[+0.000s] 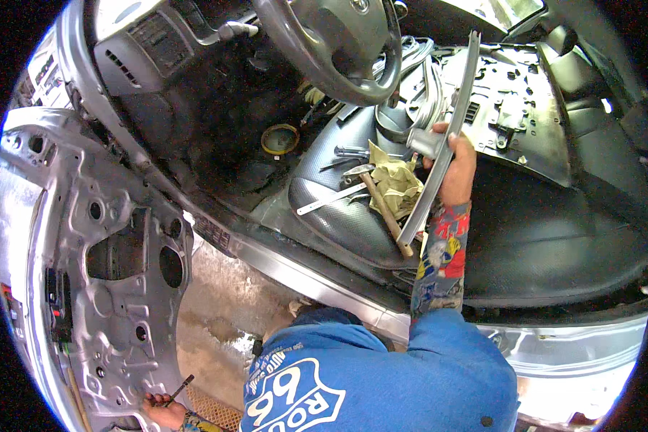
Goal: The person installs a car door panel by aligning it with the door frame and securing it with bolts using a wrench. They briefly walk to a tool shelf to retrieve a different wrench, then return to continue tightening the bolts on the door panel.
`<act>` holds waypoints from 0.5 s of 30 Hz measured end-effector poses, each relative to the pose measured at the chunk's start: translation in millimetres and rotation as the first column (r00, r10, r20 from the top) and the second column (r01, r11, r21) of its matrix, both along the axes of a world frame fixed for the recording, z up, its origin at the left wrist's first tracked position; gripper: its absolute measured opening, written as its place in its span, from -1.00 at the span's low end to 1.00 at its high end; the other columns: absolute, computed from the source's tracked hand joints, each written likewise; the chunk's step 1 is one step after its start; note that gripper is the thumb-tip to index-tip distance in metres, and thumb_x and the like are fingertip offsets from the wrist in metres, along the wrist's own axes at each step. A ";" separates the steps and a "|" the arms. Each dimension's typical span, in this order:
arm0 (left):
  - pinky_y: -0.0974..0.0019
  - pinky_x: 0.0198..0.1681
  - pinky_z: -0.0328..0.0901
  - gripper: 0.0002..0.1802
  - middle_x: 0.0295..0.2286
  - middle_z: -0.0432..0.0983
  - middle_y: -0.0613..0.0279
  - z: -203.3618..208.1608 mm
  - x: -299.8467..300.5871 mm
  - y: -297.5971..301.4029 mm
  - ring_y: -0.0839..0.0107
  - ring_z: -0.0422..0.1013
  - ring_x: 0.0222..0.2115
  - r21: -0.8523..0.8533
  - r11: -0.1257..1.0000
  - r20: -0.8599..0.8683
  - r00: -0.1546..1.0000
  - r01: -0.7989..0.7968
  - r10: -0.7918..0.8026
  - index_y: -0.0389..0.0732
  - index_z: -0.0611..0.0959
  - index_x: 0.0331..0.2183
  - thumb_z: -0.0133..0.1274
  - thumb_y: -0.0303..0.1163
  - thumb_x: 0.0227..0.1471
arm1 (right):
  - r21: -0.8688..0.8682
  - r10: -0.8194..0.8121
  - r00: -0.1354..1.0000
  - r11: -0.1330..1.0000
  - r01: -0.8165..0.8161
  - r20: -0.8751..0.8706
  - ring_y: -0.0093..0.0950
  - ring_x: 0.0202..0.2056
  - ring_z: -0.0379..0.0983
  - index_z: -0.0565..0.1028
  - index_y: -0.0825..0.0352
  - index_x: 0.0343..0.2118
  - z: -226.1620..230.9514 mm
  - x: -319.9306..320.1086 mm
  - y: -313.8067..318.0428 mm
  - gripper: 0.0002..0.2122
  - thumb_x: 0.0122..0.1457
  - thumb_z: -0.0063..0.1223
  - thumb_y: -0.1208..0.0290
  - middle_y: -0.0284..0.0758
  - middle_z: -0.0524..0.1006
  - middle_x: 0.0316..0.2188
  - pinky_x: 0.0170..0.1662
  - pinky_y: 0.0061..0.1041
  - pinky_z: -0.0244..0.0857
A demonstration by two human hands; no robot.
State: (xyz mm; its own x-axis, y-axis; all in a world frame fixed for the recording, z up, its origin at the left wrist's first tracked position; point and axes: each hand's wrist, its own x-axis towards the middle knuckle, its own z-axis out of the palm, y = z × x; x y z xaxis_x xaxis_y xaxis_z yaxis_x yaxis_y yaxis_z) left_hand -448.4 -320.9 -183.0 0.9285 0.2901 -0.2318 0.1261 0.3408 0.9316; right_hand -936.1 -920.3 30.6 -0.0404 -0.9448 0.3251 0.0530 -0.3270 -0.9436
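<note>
My right hand [453, 164] is closed around a long, slightly curved grey metal rail [459, 101], held up at a slant above the driver's seat. A short grey cylindrical piece [423, 142] sits by my fingers; whether it is fixed to the rail, I cannot tell. Low on the left, my left hand [164, 410] grips a slim dark rod-shaped tool [182, 389] beside the stripped car door [126, 324]. Under the rail, a wooden-handled hammer [385, 205], a silver wrench [331, 199] and a crumpled tan glove or cloth [396, 180] lie on the black seat [324, 162].
The steering wheel [331, 54] juts in at the top. Beyond the rail are a perforated metal panel [511, 101] and bundled grey strips [432, 90]. A yellow-rimmed round object [279, 139] lies in the footwell. The door sill [302, 277] runs between seat and floor.
</note>
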 end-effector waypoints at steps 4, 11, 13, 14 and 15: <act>0.15 -0.50 0.40 -0.68 -0.52 0.52 0.06 20.1 -27.2 -6.2 0.26 0.45 -0.58 -0.115 0.989 0.093 0.993 0.089 -0.079 -0.36 0.55 -0.29 0.19 -0.43 -0.16 | -0.295 -0.135 0.976 0.952 0.080 -0.172 -0.61 -0.59 0.41 0.47 0.36 -0.25 -25.6 29.8 43.7 -0.69 0.25 -0.17 0.18 -0.34 0.48 -0.42 -0.55 -0.61 0.32; 0.47 -0.56 0.06 -0.77 -0.32 0.48 0.41 39.2 -46.0 -6.4 0.62 0.18 -0.58 -0.069 0.995 -0.020 0.998 0.066 -0.068 -0.17 0.53 -0.22 0.01 -0.22 0.19 | -0.122 0.319 0.910 0.947 -0.297 0.264 -0.59 -0.46 0.42 0.47 0.37 -0.22 -54.8 92.6 143.2 -0.70 0.19 -0.08 0.21 -0.31 0.48 -0.39 -0.52 -0.62 0.34; 0.46 -0.55 0.06 -0.75 -0.31 0.48 0.40 38.5 -51.2 -2.5 0.63 0.18 -0.57 -0.113 0.988 -0.015 0.994 0.106 -0.108 -0.17 0.52 -0.19 0.01 -0.21 0.19 | -0.132 0.470 0.828 0.882 -0.452 0.306 -0.53 -0.43 0.45 0.43 0.39 -0.15 -54.6 106.3 163.2 -0.69 0.16 -0.11 0.27 -0.26 0.50 -0.38 -0.47 -0.57 0.37; 0.46 -0.54 0.06 -0.74 -0.31 0.48 0.40 38.9 -54.0 -0.1 0.63 0.18 -0.57 -0.133 0.984 0.000 0.993 0.119 -0.120 -0.17 0.52 -0.18 0.02 -0.21 0.19 | -0.138 0.548 0.769 0.834 -0.535 0.330 -0.50 -0.42 0.46 0.41 0.40 -0.11 -54.7 113.7 172.5 -0.68 0.14 -0.12 0.30 -0.23 0.51 -0.38 -0.44 -0.55 0.39; 0.46 -0.54 0.07 -0.73 -0.30 0.48 0.39 40.0 -57.1 1.7 0.63 0.18 -0.56 -0.124 0.984 0.003 0.991 0.131 -0.132 -0.17 0.51 -0.17 0.02 -0.20 0.19 | -0.119 0.565 0.754 0.819 -0.561 0.336 -0.47 -0.43 0.46 0.39 0.41 -0.09 -54.8 120.9 180.9 -0.66 0.13 -0.13 0.31 -0.20 0.50 -0.41 -0.42 -0.52 0.39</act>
State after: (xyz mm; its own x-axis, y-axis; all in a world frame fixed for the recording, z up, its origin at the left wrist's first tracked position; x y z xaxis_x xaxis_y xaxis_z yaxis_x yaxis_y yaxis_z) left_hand -505.5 -319.2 -142.9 0.9552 0.1345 -0.2635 0.1823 0.4338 0.8824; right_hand -815.2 -739.5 -24.2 0.3887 -0.8286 0.4028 0.5463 -0.1448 -0.8250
